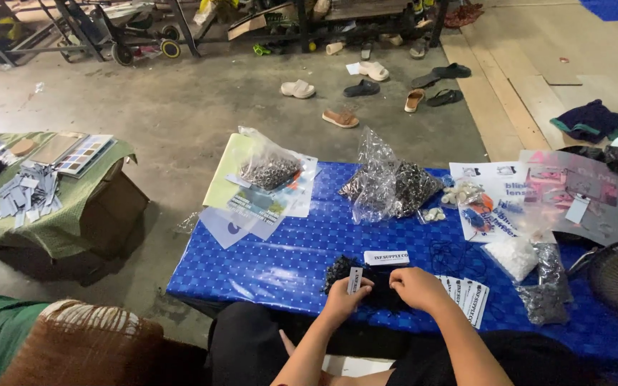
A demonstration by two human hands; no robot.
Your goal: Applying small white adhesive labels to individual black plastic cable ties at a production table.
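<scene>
A low table (287, 268) with a shiny blue checked cover holds many things. At the far left lies a clear bag of small metal bits (270, 170) on some papers (252, 204). In the far middle sits a bigger clear bag (388, 187). On the right lie printed sheets (574, 193) and small bags (541, 286). Near the front lie white tags (466, 294) and a pile of black cords (341, 270).

Bare concrete floor (180, 107), scattered sandals (340, 118)
</scene>
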